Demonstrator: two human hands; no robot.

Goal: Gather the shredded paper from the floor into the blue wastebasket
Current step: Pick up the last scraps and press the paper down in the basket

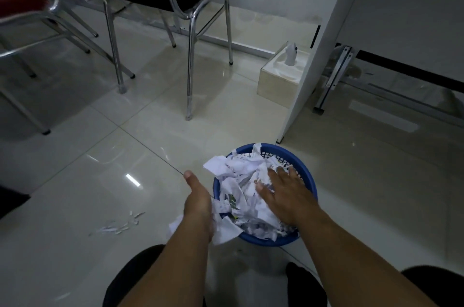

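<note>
The round blue plastic wastebasket with a mesh wall (pixel 307 176) stands on the pale glossy tiled floor (pixel 100 181), heaped above its rim with white torn and shredded paper (pixel 241 186). The right hand (pixel 282 195) lies flat on top of that heap, palm down, its grip spread wide and pinching nothing, apparently pressing the paper down. The left hand (pixel 198 202) is at the basket's left edge, thumb pointing away from the person; its fingers are hidden behind the hand and under the overhanging sheets, so I cannot tell whether its grip is closed on any of them.

What the coming move turns on is the small scatter of thin white paper strips (pixel 118 225) left on the floor. It lies to the left of both grips, well apart from the basket and slightly nearer the person than the left grip is. The scatter runs as a loose band, slanting from lower left to upper right, with its upper right end pointing roughly toward the left hand. The left hand is clearly the nearer of the 2; the right would have to cross over the basket and the left forearm. A sweep leftward with the left hand, then back right to the basket, looks like the natural reach. A few sheets also hang over the rim just below the left grip, touching or nearly touching the floor.
</note>
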